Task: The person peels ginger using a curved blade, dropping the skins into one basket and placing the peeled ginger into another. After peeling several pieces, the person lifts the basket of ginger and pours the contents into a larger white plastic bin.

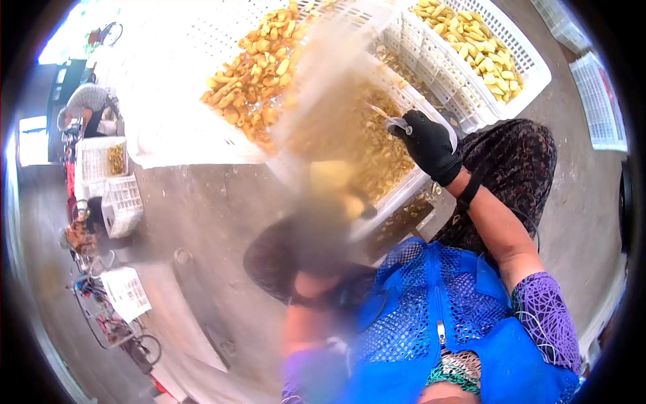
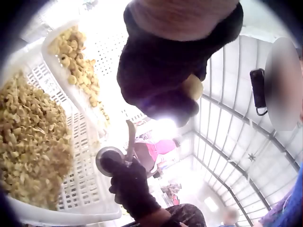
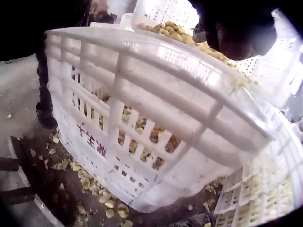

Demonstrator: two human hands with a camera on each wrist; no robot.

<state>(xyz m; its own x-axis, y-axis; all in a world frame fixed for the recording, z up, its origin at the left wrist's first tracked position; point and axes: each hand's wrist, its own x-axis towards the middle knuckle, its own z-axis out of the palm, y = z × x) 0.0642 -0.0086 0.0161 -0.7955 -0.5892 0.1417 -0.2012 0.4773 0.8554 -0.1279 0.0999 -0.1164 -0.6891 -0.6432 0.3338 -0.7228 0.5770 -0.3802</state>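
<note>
My right hand (image 1: 428,147), in a black glove, grips a small metal tool (image 1: 400,125) over the right edge of a white crate (image 1: 422,176) of pale scraps. In the left wrist view the tool has a round metal end, and a thin curved pale strip (image 2: 130,137) rises beside it. My left hand (image 2: 154,78), also black-gloved, holds a pale yellow piece (image 2: 193,87) in its curled fingers. The head view shows that hand only as a blur over the crate's near left side. The right hand is a dark shape at the top of the right wrist view.
An upper-right crate (image 1: 531,81) holds oblong yellow pieces. Browner pieces (image 1: 259,71) lie on a white perforated surface (image 1: 176,101) beyond the scrap crate. Fallen scraps (image 3: 90,182) dot the floor under it. People sit by more crates (image 1: 121,202) at far left.
</note>
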